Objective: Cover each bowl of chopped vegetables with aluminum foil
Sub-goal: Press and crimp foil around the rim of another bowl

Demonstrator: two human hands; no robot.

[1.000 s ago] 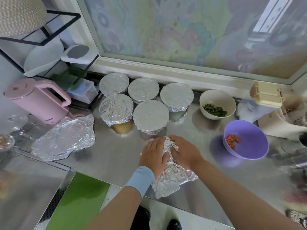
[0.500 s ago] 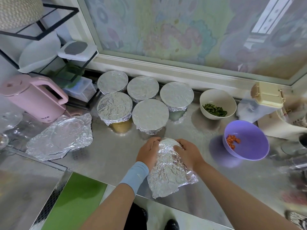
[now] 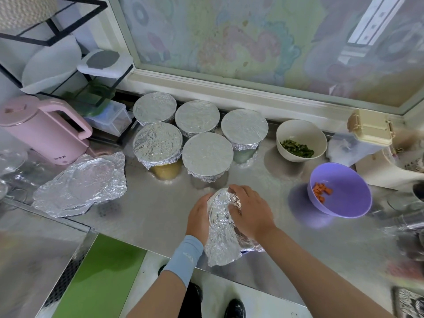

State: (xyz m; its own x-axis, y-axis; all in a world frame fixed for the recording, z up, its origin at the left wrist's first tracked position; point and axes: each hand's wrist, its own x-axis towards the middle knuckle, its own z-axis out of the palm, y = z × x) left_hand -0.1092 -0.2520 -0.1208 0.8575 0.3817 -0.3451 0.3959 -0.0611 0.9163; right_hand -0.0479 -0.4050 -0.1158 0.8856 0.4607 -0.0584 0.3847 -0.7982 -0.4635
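Foil (image 3: 220, 228) — between left grip (image 3: 198, 214), right grip (image 3: 252, 212)

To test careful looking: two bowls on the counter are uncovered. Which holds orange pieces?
The purple bowl, on the right: its orange cubes set it apart from the white bowl behind it, which holds chopped greens.

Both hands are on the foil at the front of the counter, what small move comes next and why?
Probably fold the loose near flap down: the foil held by the left hand and right hand juts out crumpled toward the counter edge, unlike the tightly covered bowls.
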